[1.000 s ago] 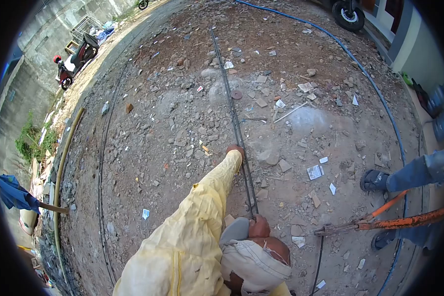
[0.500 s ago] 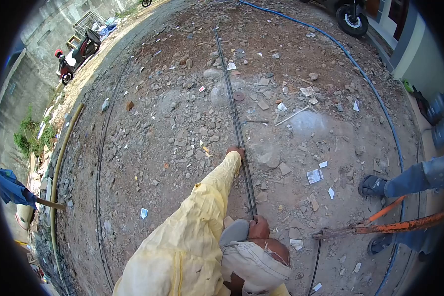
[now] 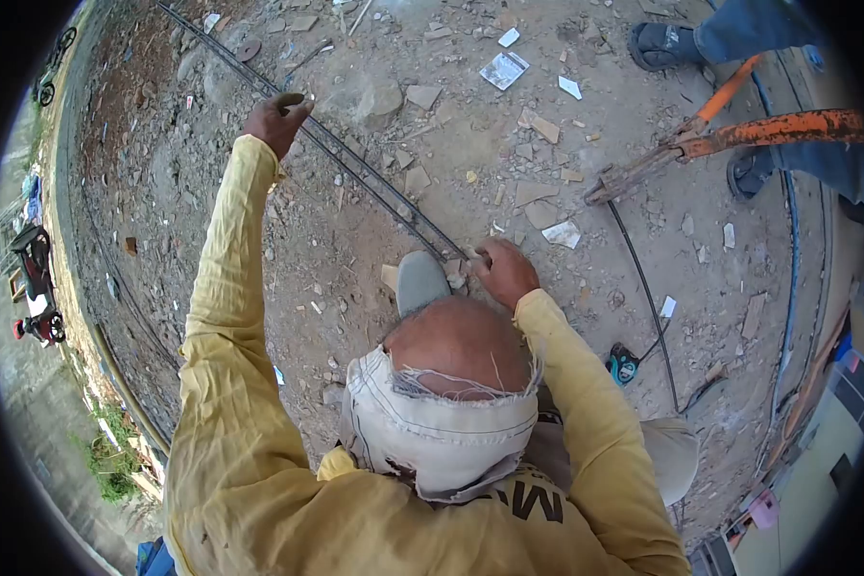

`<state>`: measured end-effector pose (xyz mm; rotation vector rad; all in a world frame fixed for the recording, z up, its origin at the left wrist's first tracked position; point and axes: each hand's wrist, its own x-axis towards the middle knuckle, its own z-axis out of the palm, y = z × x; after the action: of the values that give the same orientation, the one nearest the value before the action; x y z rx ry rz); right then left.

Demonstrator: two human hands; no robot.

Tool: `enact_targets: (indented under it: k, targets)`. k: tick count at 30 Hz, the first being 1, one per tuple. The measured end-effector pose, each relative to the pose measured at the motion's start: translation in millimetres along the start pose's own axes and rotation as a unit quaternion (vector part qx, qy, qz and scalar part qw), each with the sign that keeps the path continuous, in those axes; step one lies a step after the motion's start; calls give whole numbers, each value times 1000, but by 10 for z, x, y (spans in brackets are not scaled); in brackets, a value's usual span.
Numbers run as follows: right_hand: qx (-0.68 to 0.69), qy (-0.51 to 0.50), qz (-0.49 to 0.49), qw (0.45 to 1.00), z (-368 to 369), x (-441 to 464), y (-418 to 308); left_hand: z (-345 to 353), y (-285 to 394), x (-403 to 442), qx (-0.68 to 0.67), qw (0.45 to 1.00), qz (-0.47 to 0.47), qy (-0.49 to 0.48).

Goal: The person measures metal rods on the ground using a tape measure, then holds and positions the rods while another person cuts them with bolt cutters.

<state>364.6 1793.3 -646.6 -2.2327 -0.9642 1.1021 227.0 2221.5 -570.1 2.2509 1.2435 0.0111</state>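
Note:
Thin dark steel bars [image 3: 355, 177] run diagonally over the rubble, from the upper left to near my grey shoe [image 3: 422, 281]. My left hand [image 3: 276, 123] is over the bars at the upper left. Its thumb and forefinger come together in a pinch; what they hold, if anything, is too small to make out. At the near ends of the bars, my right hand [image 3: 505, 271] has its fingers curled against the tips. My bent knee [image 3: 459, 338] shows through torn, pale trousers close by.
A bolt cutter [image 3: 739, 136] with orange handles has its jaws at a single dark rod [image 3: 634, 252]. Another person's shoe [image 3: 664, 46] and legs are at the right. A tape measure [image 3: 623, 365], tile pieces [image 3: 538, 192] and a blue hose [image 3: 792, 259] lie on the ground.
The view has turned and tipped down towards my body. My left hand has lifted off the middle of the bars; my right hand remains at their near ends.

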Motion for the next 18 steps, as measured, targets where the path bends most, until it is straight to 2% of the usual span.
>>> enact_targets:
  k: [1,5,8,11,12,15,17,18]
  targets:
    - [-8,-32,5,999,-106,-12,104,-77,232,-92,16,999,43,19]
    - [-61,-158,30,985,-803,-131,518,-228,1177,-303,115,979,165,-44]
    - [-119,-196,56,972,-1281,-512,858,-50,1478,-242,73,958,278,-28]
    - [-145,-174,125,966,-1587,-1128,1147,351,1334,126,-17,966,253,-47]
    - [-171,-159,163,958,-1632,-1338,1186,416,1343,206,18,980,190,-49]
    - [-228,-105,244,937,-1563,-1889,1292,618,716,885,41,984,174,-7]
    - [-235,-74,271,931,-1415,-2233,1390,528,403,1266,-37,991,104,73]
    - [-228,-50,279,932,-1316,-2345,1494,376,730,1028,-46,988,23,149]
